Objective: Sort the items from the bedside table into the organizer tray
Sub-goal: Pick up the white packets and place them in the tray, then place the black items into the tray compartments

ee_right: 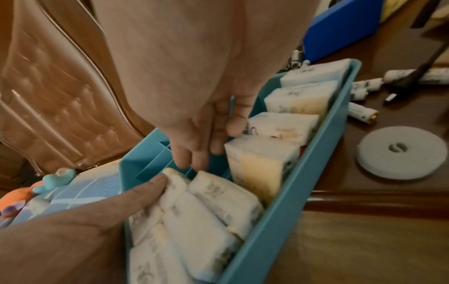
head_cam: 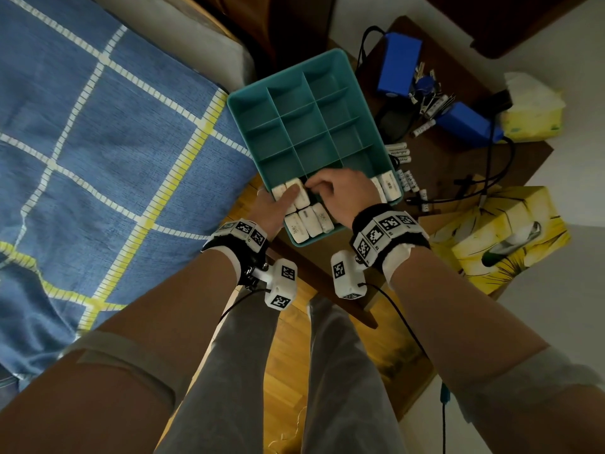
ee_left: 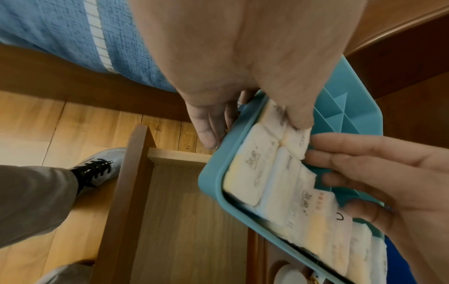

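A teal organizer tray [head_cam: 307, 126] [ee_left: 211, 184] [ee_right: 291, 211] lies on the bedside table, its near left corner overhanging the edge. Several white tissue packets [head_cam: 309, 221] [ee_left: 262, 165] [ee_right: 201, 221] fill its near row, with more standing at the right end [head_cam: 388, 185] [ee_right: 298, 100]. My left hand [head_cam: 275, 204] [ee_left: 252, 126] clamps the tray's near left corner, thumb [ee_right: 145, 192] on a packet and fingers [ee_left: 209, 134] down the outer wall. My right hand [head_cam: 330, 188] [ee_right: 194, 159] reaches into the near row, its straight fingers [ee_left: 364, 163] touching the packets' edge.
On the dark table right of the tray lie several white batteries [head_cam: 397, 152] [ee_right: 362, 113], two blue boxes [head_cam: 397, 67], keys [head_cam: 425, 86], black cables and a grey round disc [ee_right: 401, 153]. Yellow tissue boxes [head_cam: 497, 231] stand at the right. The blue-covered bed [head_cam: 98, 126] borders the left; an open drawer [ee_left: 182, 211] is below.
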Demonstrator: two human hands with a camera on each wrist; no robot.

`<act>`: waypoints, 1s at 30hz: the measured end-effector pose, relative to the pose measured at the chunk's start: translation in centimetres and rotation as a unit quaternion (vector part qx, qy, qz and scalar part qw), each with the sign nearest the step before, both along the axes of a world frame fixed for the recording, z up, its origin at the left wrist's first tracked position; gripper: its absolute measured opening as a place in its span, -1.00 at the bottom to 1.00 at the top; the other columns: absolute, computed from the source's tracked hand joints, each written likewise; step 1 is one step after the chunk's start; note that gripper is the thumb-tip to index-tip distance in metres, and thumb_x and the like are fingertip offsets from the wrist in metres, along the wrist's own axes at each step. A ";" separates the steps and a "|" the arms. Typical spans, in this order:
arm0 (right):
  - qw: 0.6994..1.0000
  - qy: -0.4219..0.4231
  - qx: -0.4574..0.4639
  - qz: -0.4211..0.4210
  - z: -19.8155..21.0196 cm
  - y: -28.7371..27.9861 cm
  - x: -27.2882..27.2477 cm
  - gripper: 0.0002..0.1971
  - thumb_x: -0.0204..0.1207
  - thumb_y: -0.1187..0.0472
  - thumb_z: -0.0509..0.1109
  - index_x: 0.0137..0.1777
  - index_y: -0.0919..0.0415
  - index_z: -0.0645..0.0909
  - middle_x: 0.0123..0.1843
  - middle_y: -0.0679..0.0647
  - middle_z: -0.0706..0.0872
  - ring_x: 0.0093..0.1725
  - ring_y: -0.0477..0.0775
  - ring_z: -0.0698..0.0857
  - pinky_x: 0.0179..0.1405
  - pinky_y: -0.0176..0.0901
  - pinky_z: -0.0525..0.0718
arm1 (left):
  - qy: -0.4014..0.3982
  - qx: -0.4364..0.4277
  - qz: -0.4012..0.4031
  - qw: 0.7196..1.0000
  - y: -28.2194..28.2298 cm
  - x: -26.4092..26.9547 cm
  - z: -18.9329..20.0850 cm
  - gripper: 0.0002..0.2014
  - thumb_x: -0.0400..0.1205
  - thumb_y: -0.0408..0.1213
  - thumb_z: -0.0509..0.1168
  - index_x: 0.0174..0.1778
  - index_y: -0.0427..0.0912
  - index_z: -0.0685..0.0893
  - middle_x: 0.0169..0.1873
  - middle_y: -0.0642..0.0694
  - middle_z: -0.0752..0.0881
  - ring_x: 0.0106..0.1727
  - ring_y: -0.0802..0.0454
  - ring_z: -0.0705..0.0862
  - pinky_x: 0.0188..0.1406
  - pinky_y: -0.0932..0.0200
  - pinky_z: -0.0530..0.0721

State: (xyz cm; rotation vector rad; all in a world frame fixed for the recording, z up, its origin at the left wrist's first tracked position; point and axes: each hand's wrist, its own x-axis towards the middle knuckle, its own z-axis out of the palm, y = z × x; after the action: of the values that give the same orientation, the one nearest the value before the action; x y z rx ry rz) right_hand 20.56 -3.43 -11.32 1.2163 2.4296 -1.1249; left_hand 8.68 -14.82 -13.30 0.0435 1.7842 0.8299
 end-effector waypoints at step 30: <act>0.933 -0.242 -0.024 -0.267 -2.2 -0.7 8.6 -0.37 0.44 -0.01 0.49 0.39 0.17 0.28 0.36 0.20 0.43 0.21 0.37 0.62 -0.09 0.06 0.54 | 0.124 -0.054 -0.012 0.991 -3.1 -3.5 1.0 -0.69 0.59 -0.34 0.41 0.24 -0.28 0.59 -0.13 0.03 0.65 -0.30 0.27 0.60 -0.50 0.44 0.48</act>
State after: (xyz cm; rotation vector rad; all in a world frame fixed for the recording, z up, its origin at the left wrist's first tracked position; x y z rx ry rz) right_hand 29.14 -4.10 -13.49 1.9366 1.7419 -0.8437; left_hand 5.21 -17.87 -12.31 0.1011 2.0553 0.7342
